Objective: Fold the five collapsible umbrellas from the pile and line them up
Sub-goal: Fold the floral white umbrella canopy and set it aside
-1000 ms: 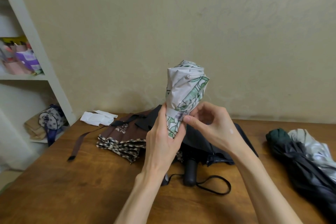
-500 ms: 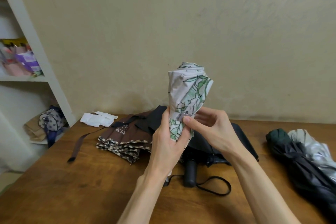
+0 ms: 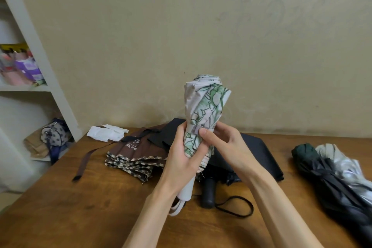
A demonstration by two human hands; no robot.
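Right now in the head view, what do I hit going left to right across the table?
white folded cloth → brown checked-trim umbrella → floral umbrella, held upright above the table → dark green umbrella → silver umbrella. Left out: black umbrella, which spreads behind the floral one.

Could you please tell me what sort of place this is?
Probably a room in a home: a wooden table against a patterned wall, and a white shelf holding a spotted bag and other household bits.
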